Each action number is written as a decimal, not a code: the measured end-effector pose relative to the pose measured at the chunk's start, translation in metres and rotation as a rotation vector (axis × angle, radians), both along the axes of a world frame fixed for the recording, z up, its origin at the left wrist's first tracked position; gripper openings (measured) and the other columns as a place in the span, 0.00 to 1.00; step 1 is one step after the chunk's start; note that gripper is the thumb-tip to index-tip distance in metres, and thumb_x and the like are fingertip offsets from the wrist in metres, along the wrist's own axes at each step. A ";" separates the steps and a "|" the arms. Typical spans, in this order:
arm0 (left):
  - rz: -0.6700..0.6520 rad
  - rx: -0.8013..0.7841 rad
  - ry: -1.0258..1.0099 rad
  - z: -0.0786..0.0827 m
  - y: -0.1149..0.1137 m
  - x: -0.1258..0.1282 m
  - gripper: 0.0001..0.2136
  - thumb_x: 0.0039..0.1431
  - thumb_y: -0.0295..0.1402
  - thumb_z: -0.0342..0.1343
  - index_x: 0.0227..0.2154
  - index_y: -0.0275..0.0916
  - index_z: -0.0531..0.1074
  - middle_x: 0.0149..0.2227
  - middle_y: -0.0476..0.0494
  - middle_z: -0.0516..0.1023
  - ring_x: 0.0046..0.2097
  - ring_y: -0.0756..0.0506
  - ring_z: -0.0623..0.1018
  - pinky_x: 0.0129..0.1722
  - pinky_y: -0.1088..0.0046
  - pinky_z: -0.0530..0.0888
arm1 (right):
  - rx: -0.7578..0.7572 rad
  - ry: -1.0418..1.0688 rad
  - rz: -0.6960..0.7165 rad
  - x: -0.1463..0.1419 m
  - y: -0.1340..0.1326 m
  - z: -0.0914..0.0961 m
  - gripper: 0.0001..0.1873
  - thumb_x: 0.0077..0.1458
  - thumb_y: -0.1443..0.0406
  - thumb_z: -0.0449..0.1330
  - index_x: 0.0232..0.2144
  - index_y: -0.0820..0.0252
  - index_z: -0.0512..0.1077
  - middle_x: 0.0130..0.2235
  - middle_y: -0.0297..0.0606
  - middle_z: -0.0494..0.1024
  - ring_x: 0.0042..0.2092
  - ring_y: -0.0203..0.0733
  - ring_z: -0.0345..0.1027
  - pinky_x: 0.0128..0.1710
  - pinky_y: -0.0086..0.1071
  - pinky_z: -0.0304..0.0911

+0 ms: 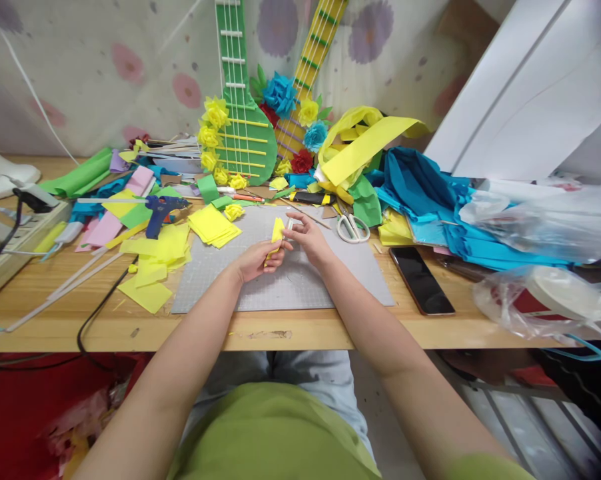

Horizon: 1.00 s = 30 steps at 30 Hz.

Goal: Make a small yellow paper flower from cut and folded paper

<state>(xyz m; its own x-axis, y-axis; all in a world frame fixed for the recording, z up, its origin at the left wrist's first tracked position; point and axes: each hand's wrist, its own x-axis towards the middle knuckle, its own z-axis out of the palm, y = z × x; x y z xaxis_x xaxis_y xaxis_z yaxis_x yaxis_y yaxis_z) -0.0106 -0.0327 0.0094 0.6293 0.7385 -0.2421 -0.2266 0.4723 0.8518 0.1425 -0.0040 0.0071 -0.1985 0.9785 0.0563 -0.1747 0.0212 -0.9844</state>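
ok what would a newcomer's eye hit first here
Probably the green instrument-shaped craft, standing at the back of the table with yellow flowers down its left edge. Then the heaped blue sheets at right, and the yellow piece in the left hand over the grey mat.

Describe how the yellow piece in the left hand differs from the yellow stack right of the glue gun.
The yellow piece is held in the left hand; the yellow stack lies flat. The yellow piece looks narrow; the yellow stack is broader. Both are yellow.
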 end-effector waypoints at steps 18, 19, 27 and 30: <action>-0.102 -0.361 -0.340 0.013 -0.004 -0.009 0.14 0.61 0.33 0.38 0.30 0.32 0.66 0.19 0.54 0.50 0.15 0.58 0.53 0.08 0.90 0.47 | -0.017 0.216 0.209 -0.007 -0.002 -0.004 0.31 0.35 0.60 0.67 0.43 0.52 0.61 0.38 0.34 0.75 0.36 0.37 0.68 0.42 0.36 0.63; -0.112 -0.365 -0.340 0.013 -0.004 -0.009 0.14 0.61 0.33 0.38 0.30 0.32 0.66 0.19 0.54 0.50 0.15 0.58 0.53 0.08 0.90 0.47 | -0.021 0.221 0.210 -0.007 -0.002 -0.003 0.31 0.34 0.60 0.67 0.43 0.52 0.61 0.38 0.34 0.76 0.36 0.37 0.69 0.42 0.36 0.63; -0.132 -0.337 -0.313 0.011 -0.003 -0.008 0.14 0.61 0.34 0.38 0.31 0.32 0.66 0.18 0.55 0.49 0.15 0.58 0.52 0.08 0.90 0.48 | -0.021 0.215 0.185 -0.007 -0.001 -0.004 0.32 0.34 0.60 0.68 0.43 0.53 0.61 0.35 0.32 0.76 0.39 0.38 0.69 0.44 0.36 0.62; -0.092 -0.293 -0.274 0.009 -0.001 -0.005 0.14 0.61 0.34 0.38 0.29 0.33 0.66 0.18 0.55 0.48 0.15 0.58 0.52 0.09 0.90 0.48 | -0.019 0.186 0.152 -0.006 0.001 -0.007 0.31 0.35 0.59 0.67 0.43 0.53 0.61 0.33 0.32 0.76 0.38 0.37 0.69 0.45 0.36 0.60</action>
